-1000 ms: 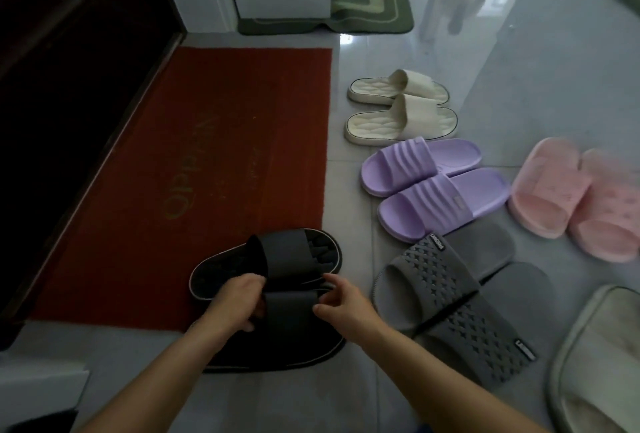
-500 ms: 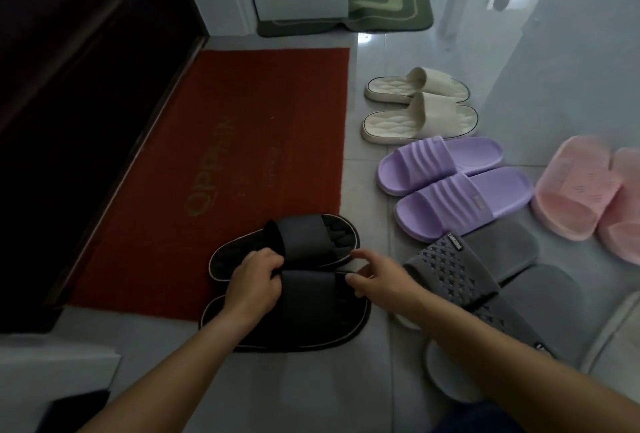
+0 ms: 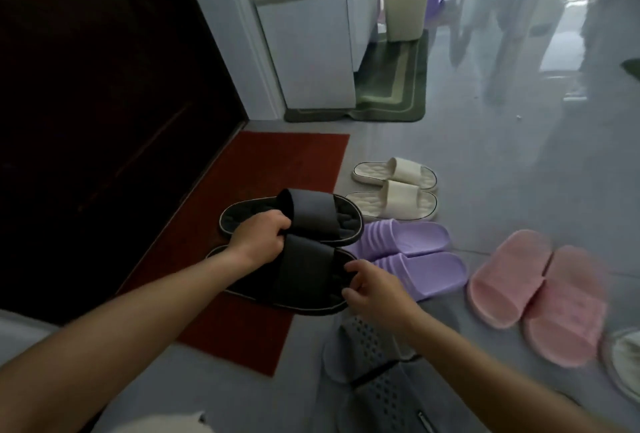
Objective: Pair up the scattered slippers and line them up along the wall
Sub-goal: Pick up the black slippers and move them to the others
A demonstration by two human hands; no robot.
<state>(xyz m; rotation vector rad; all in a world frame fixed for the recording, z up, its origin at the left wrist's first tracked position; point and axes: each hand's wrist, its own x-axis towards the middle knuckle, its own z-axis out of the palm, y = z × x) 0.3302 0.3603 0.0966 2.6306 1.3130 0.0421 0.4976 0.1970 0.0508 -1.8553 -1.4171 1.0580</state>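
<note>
The step in hand looks like placing the matched black slippers: the two lie side by side, toes towards 3 o'clock, over the near right part of the red doormat, just at 9 o'clock of the purple pair. The left hand grips them where the two straps meet, fingers curled round the strap edges. The right hand pinches the toe-end rim of the nearer slipper between curled fingers and thumb. Whether the soles rest on the mat or hang just above it I cannot tell. The cream pair at 12 o'clock of the purple pair is already set as a pair, and the grey perforated pair lies at 6 o'clock of it, partly under the right forearm; these three read as one row running from 12 to 6 o'clock. The pink pair sits apart at 3 o'clock of the purple one, so the task seems a good way along but not finished. The dark door fills the view at 9 to 10 o'clock. The next move probably calls for carrying both black slippers together, level and without letting them split, to a free slot in the row, then lowering them with toes matching the neighbours, taking care not to knock the purple pair beside the right hand
</note>
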